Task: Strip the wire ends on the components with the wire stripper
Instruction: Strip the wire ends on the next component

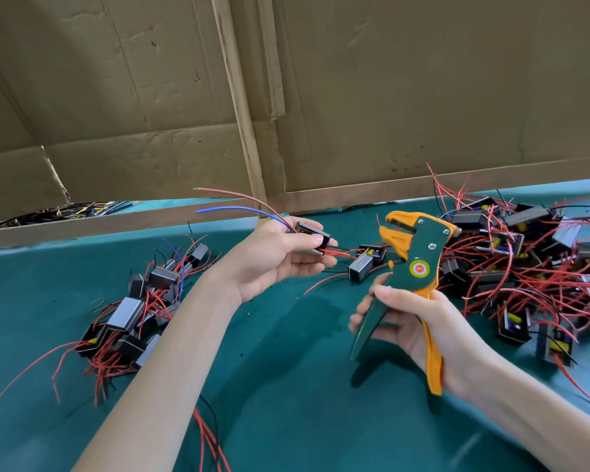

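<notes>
My left hand (276,257) holds a small black component (312,238) between thumb and fingers above the green table. A blue wire (232,210) and a red wire (239,195) arc up and left from it; short red wire ends (343,254) point right toward the tool. My right hand (419,328) grips the handles of a green and orange wire stripper (416,264), held upright with its jaws (394,229) open, a short gap to the right of the component.
A pile of black components with red wires (140,318) lies at the left, a bigger tangled pile (532,260) at the right. One loose component (365,264) sits between hands. A cardboard wall (389,97) stands behind the green table (286,386).
</notes>
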A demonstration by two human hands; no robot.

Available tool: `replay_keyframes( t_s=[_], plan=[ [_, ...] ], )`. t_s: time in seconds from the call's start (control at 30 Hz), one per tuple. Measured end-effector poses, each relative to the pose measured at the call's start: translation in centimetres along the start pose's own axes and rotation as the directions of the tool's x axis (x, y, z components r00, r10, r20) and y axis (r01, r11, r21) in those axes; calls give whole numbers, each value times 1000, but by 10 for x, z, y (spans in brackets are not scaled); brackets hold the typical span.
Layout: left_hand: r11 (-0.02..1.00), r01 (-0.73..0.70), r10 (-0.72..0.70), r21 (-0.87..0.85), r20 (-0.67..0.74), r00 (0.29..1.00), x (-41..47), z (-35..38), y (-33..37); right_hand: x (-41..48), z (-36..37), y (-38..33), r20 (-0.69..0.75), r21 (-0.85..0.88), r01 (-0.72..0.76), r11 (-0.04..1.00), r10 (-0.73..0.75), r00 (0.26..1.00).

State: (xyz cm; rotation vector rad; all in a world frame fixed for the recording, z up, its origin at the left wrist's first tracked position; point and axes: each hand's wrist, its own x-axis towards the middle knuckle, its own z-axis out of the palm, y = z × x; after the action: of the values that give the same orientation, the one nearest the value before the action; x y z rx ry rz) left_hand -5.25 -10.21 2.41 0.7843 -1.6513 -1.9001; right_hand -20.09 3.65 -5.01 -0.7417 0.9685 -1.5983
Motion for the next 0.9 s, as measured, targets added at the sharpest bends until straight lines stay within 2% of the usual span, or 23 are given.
replay_keyframes(
  t_s=[0.13, 0.23, 0.53, 0.67, 0.9],
  plan=[
    [969, 52, -26, 242, -108, 994, 4, -3, -7, 3, -3, -4, -71, 118, 22, 993, -14, 997],
    [937, 91, -19, 337, -212, 977, 10, -6, -14, 5, -5, -7, -101, 186, 14, 983, 5, 995],
    [947, 147, -84, 287, -221, 972, 42, 30, -27, 5, -10, -14, -100, 222, -14, 975, 37, 994],
    [954, 139, -87, 265, -198, 976, 71, 62, -27, 6, -12, -15, -94, 196, 18, 980, 1, 996],
    [880, 90, 1, 467, -192, 981, 78, 76, -35, 9, -15, -12, -97, 163, 27, 986, -11, 995]
  ],
)
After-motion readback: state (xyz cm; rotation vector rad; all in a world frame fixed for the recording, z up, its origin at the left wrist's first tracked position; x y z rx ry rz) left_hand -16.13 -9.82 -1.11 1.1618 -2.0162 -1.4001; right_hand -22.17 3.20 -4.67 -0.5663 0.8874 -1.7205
